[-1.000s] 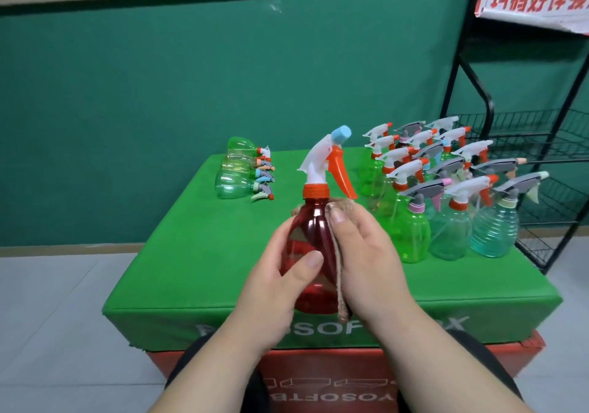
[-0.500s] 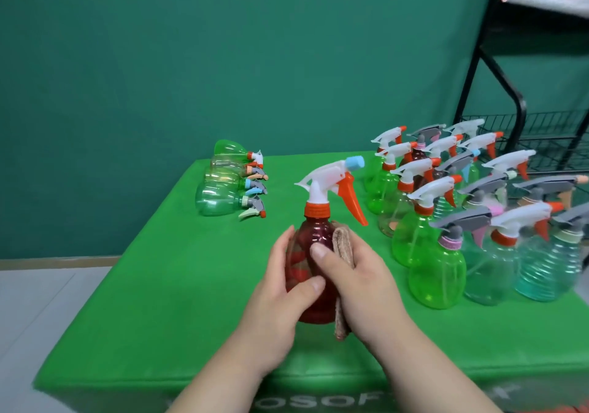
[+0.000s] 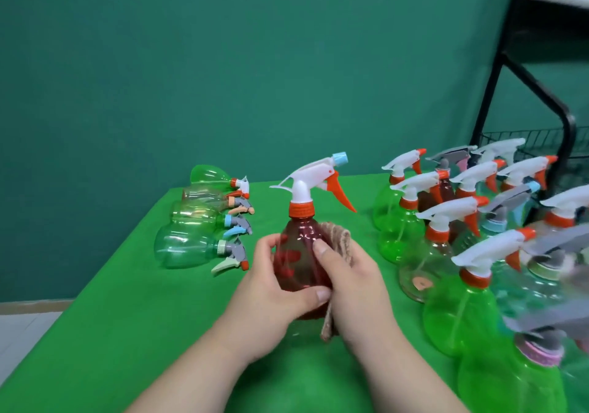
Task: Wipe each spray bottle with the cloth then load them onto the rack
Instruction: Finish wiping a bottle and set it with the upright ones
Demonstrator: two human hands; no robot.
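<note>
- The red spray bottle point(image 3: 299, 253) stands upright at the middle of the green surface point(image 3: 127, 301), held between both hands. Its white sprayer head has an orange trigger and a blue nozzle tip that points right.
- The left hand point(image 3: 267, 288) grips the bottle's left side, with the fingers curled round the body and the thumb across the lower front.
- The right hand point(image 3: 353, 285) clasps a brownish cloth point(image 3: 339, 240) against the bottle's right side, thumb tip on the red plastic. Folds of the cloth show above the hand and a strip hangs below it.
- Four clear and green bottles point(image 3: 188, 250) lie on their sides in a row at the far left of the surface, nozzles toward the middle.
- A crowd of upright bottles point(image 3: 459, 310), mostly green, fills the right side. The nearest ones are blurred.
- The black rack point(image 3: 541, 90) stands just beyond them at the right edge.
</note>
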